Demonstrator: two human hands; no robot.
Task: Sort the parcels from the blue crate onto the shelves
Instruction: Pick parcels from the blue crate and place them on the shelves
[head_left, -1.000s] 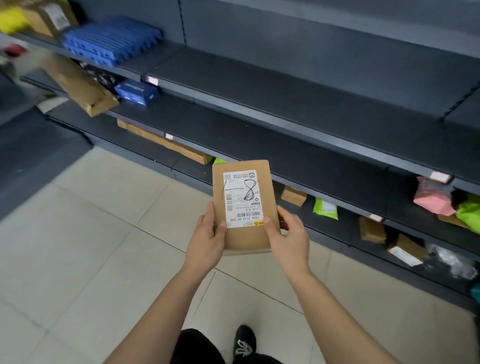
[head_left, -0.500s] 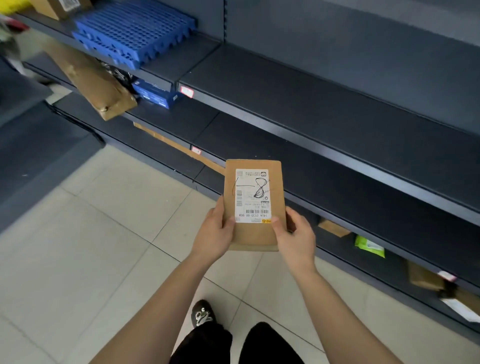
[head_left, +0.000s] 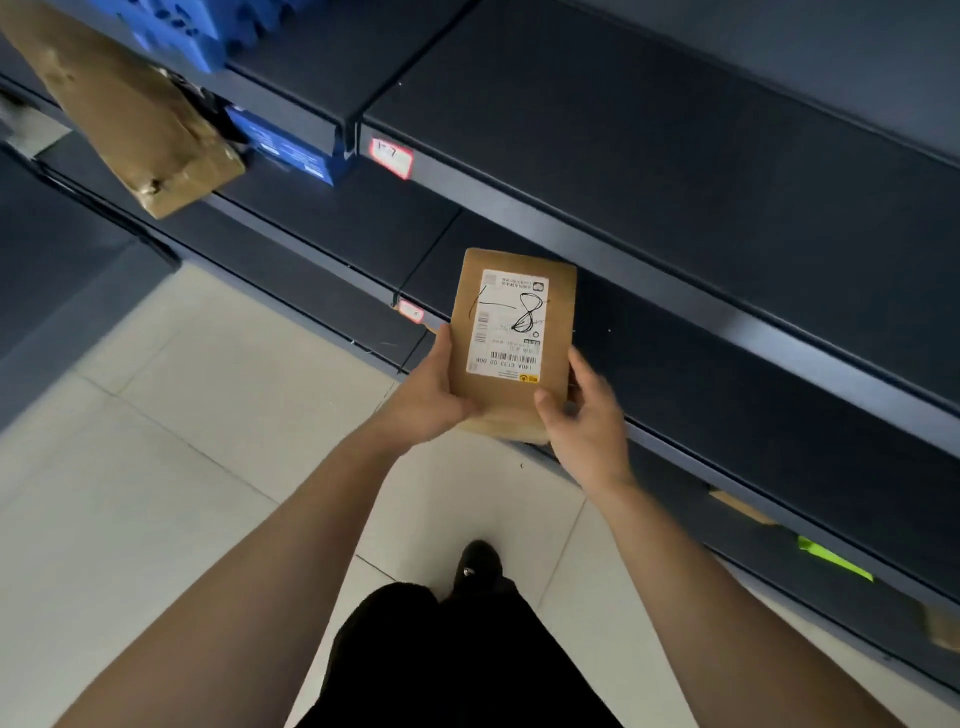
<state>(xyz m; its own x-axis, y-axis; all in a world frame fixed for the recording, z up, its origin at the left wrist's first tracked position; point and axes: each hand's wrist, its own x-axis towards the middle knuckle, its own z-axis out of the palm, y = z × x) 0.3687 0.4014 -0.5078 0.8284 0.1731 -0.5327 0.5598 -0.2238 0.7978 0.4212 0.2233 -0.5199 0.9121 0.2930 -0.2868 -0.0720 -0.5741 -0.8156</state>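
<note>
The brown parcel (head_left: 511, 340), with a white label marked "8", is held in the air in front of the dark shelves (head_left: 675, 171). The left hand (head_left: 428, 397) grasps its left edge and the right hand (head_left: 587, 415) its right edge. Far left, a long brown package (head_left: 130, 109) sticks out from a shelf.

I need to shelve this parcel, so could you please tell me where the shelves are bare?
Bare: the upper shelf right of the upper red tag, and the second shelf behind the parcel. Crowded: the left end, with a blue box and a long brown package, and the lowest shelf at right, holding a green bag.
</note>
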